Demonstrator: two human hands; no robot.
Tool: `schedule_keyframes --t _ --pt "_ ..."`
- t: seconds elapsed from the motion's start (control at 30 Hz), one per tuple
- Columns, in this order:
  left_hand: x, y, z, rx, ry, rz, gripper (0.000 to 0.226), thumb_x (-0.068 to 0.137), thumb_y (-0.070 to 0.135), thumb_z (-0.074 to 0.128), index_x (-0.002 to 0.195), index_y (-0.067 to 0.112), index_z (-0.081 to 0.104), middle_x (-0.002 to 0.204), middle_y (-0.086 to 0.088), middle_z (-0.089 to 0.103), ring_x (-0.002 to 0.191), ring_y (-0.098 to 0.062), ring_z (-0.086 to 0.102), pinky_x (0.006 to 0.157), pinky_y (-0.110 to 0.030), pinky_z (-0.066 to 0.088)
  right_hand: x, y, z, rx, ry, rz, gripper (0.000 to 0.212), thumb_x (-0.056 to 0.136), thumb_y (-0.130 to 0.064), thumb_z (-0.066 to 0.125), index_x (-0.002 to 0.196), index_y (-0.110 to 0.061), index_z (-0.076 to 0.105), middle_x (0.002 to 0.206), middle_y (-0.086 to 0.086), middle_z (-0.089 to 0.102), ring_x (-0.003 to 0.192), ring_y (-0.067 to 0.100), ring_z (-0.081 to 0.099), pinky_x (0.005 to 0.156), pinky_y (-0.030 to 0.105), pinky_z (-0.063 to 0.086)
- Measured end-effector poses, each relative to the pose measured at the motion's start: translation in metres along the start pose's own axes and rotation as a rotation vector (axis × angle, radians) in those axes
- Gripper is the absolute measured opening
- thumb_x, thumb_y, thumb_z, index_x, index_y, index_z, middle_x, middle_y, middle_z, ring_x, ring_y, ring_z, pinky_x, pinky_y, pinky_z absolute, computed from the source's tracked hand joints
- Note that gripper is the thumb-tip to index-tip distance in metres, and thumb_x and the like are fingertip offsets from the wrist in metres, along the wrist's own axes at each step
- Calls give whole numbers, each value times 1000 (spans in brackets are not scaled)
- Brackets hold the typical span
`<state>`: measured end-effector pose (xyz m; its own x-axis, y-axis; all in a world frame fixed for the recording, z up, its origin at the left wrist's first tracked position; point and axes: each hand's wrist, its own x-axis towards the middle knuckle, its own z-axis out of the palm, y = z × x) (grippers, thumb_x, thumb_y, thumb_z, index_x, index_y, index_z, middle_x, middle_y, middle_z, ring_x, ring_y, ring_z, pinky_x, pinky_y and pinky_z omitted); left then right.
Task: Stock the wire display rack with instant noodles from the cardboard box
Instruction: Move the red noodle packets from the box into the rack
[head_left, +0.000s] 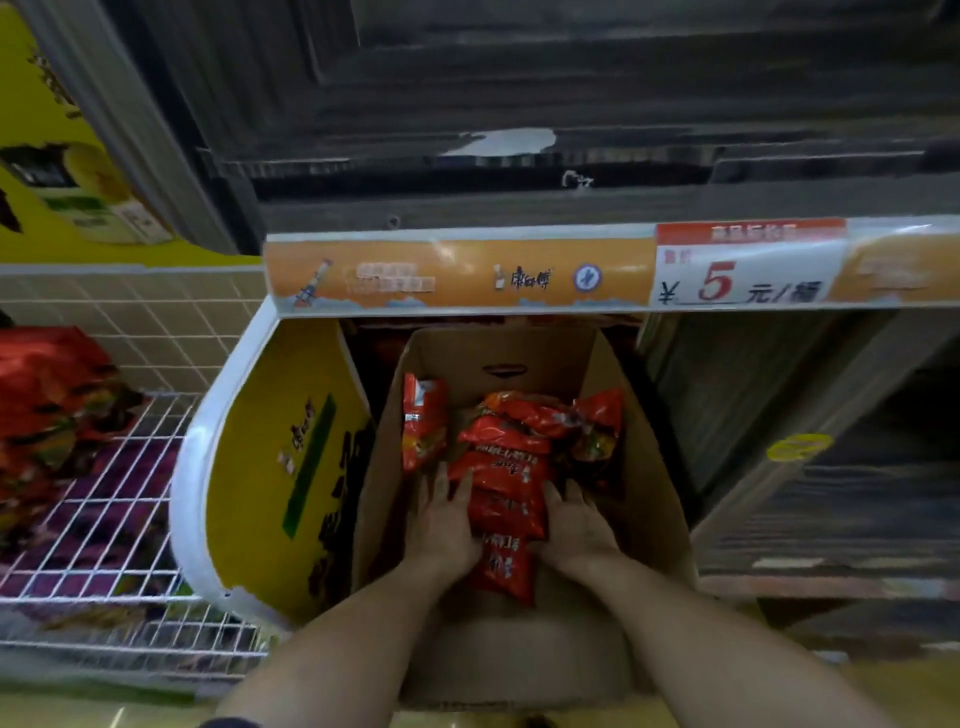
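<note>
Instant noodle packs (47, 405) already piled on wire display rack (119, 519) at 9 o'clock. Near 6 o'clock, inside cardboard box (639, 493): left hand (444, 525) flat against red pack row (506, 499), fingers straight. Right hand (576, 530) mirrored on far side, pressing, not curled round. Probably squeezing row between palms to lift several together. Box bottom hidden, pack count unclear, print blurred, rack cut off at left edge.

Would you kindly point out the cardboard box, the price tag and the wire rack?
cardboard box (644, 462), head view, right inner wall
price tag (753, 267), head view, white middle
wire rack (120, 483), head view, grid floor
</note>
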<state>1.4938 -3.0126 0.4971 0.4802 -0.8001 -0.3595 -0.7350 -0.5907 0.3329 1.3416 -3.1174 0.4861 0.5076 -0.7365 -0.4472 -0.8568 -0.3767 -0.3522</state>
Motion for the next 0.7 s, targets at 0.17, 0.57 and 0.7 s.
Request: schedule_keyframes --t 0.17,0.57,0.7 --pt "23 4 14 -32 -3 13 98 94 51 65 164 33 -1 172 -4 -12 158 -37 -5 128 -55 11 29 5 13 7 -30 -93 105 84 -73 57 158 -41 -11 168 9 -14 147 41 28 120 48 29" --pt "35 -15 25 -237 68 -115 86 95 48 61 164 35 12 172 -7 3 158 -32 6 128 -50 15 72 -1 37 -25 -76 -110 105 86 -58 68 160 -41 -5 167 2 -19 145 40 32 120 48 32" --pt "30 -15 25 -294 94 -143 83 96 50 59 163 38 14 172 -5 7 157 -31 10 128 -49 15 62 -6 30 -15 45 -142 80 94 -44 63 160 -37 17 167 4 10 141 38 37 119 47 35"
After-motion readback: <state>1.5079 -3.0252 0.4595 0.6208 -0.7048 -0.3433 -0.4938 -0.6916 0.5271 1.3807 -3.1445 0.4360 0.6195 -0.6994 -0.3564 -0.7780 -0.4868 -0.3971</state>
